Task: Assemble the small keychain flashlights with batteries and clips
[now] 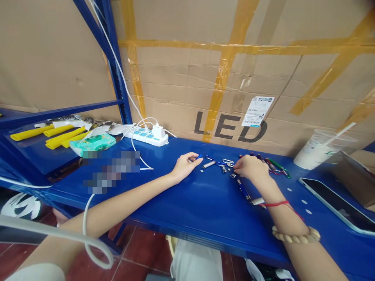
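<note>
My left hand [186, 167] is closed around a small blue tube-like piece [199, 157], whose end shows past the fingertips. My right hand [252, 168] is bent down with its fingertips pressed together at the small metal parts [224, 169]; whatever it pinches is hidden. Between the hands lie a silver cylinder [209, 164] and a silver carabiner clip [228, 161]. A small square metal piece [233, 176] sits just below my right fingertips. Under my right wrist are a dark blue pen-like tube [243, 190] and a silver cylinder [258, 201].
Behind my right hand lie several coloured tubes with a green carabiner [285, 173]. Farther right are a phone [336, 203] and a plastic cup [313, 152]. A white power strip [146, 135], a tissue pack [93, 144] and yellow tubes [63, 136] stand left. Cardboard [181, 86] backs the blue table [187, 210].
</note>
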Action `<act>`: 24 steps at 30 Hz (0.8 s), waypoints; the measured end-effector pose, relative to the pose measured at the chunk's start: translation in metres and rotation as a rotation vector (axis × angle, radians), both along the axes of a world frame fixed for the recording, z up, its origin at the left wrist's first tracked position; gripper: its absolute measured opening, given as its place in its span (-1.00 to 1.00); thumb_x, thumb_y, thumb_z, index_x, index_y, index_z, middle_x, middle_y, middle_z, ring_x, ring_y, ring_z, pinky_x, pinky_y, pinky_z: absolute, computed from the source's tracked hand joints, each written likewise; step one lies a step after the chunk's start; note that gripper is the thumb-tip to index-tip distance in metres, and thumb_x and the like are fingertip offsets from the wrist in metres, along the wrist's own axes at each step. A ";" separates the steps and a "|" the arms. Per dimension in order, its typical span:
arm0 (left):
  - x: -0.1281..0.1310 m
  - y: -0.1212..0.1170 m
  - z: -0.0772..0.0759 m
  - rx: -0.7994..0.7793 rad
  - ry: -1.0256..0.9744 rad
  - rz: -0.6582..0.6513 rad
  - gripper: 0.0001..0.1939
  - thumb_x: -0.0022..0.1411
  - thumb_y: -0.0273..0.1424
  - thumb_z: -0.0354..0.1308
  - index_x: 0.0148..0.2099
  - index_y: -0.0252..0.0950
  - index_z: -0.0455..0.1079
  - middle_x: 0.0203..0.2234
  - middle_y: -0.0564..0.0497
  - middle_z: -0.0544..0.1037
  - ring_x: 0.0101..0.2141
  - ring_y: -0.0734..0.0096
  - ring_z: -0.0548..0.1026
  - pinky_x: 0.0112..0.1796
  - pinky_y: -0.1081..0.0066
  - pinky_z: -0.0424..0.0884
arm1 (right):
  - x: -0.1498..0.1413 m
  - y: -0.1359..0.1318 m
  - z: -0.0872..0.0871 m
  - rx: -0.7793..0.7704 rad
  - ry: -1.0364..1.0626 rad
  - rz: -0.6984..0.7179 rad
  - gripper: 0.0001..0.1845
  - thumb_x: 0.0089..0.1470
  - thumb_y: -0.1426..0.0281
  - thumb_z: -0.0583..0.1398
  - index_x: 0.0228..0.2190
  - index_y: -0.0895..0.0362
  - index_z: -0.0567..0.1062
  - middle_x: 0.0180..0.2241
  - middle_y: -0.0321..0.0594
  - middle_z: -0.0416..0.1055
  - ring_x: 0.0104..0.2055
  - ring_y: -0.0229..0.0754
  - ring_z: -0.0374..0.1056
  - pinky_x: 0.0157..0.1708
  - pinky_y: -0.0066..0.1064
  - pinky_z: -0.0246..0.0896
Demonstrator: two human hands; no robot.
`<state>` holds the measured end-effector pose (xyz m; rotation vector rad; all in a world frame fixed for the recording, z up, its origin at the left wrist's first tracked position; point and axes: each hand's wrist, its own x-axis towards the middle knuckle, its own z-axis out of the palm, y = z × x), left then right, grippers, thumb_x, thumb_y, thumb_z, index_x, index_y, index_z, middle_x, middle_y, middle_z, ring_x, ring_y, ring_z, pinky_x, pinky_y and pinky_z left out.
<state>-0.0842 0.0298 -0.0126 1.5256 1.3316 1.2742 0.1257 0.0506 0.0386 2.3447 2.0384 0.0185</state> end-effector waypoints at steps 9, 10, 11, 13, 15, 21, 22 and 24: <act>0.005 -0.001 -0.002 0.009 -0.080 -0.167 -0.72 0.12 -0.33 0.09 -0.16 -0.41 0.39 -0.33 -0.07 0.45 -0.50 0.55 0.38 -0.65 0.60 0.25 | -0.008 -0.001 0.001 0.219 0.213 0.112 -0.65 0.03 0.21 0.18 -0.11 0.01 0.47 -0.30 -0.33 0.21 -0.34 -0.62 0.12 -0.39 -0.93 -0.05; 0.005 -0.002 -0.001 -0.005 -0.097 -0.183 -0.72 0.14 -0.35 0.07 -0.15 -0.42 0.38 -0.35 -0.08 0.45 -0.49 0.54 0.39 -0.64 0.60 0.27 | -0.010 -0.002 0.002 0.228 0.237 0.122 -0.66 0.04 0.21 0.18 -0.12 0.00 0.47 -0.29 -0.35 0.21 -0.32 -0.62 0.13 -0.42 -0.93 -0.09; 0.005 -0.003 0.000 -0.021 -0.114 -0.198 -0.73 0.15 -0.36 0.06 -0.14 -0.43 0.37 -0.37 -0.08 0.44 -0.48 0.53 0.40 -0.63 0.60 0.29 | -0.011 -0.003 0.002 0.237 0.259 0.134 -0.66 0.04 0.20 0.18 -0.13 0.00 0.48 -0.29 -0.36 0.21 -0.31 -0.62 0.13 -0.44 -0.93 -0.13; 0.006 -0.004 0.001 -0.049 -0.141 -0.217 -0.73 0.15 -0.38 0.07 -0.14 -0.44 0.36 -0.42 -0.07 0.42 -0.47 0.50 0.42 -0.61 0.59 0.34 | -0.014 -0.005 0.002 0.259 0.294 0.175 -0.66 0.05 0.20 0.18 -0.14 0.04 0.48 -0.30 -0.35 0.21 -0.32 -0.64 0.13 -0.47 -0.92 -0.18; 0.006 -0.004 0.001 -0.061 -0.159 -0.216 -0.73 0.14 -0.38 0.10 -0.13 -0.44 0.35 -0.44 -0.06 0.41 -0.47 0.50 0.44 -0.59 0.58 0.38 | -0.017 -0.005 0.001 0.283 0.314 0.226 -0.66 0.08 0.19 0.17 -0.14 0.08 0.49 -0.30 -0.34 0.21 -0.35 -0.67 0.12 -0.49 -0.91 -0.22; 0.003 0.000 -0.001 0.003 -0.123 -0.098 -0.76 0.06 -0.40 0.17 -0.21 -0.41 0.38 -0.46 -0.02 0.38 -0.53 0.57 0.38 -0.67 0.65 0.32 | -0.025 -0.004 -0.007 0.327 0.301 0.312 -0.69 0.11 0.16 0.16 -0.16 0.05 0.49 -0.25 -0.39 0.20 -0.37 -0.71 0.10 -0.52 -0.88 -0.27; 0.003 0.000 -0.001 0.008 -0.123 -0.073 -0.76 0.05 -0.39 0.18 -0.22 -0.41 0.39 -0.46 -0.01 0.37 -0.52 0.56 0.38 -0.67 0.64 0.32 | -0.027 -0.004 -0.008 0.324 0.302 0.310 -0.68 0.10 0.15 0.17 -0.16 0.05 0.49 -0.25 -0.39 0.20 -0.36 -0.71 0.11 -0.52 -0.88 -0.27; 0.002 0.000 0.001 -0.005 -0.148 -0.038 -0.74 0.04 -0.36 0.18 -0.21 -0.40 0.39 -0.47 0.00 0.35 -0.50 0.54 0.38 -0.66 0.61 0.35 | -0.029 -0.004 -0.010 0.308 0.317 0.308 -0.66 0.10 0.12 0.17 -0.17 0.04 0.50 -0.26 -0.38 0.20 -0.34 -0.70 0.12 -0.53 -0.88 -0.28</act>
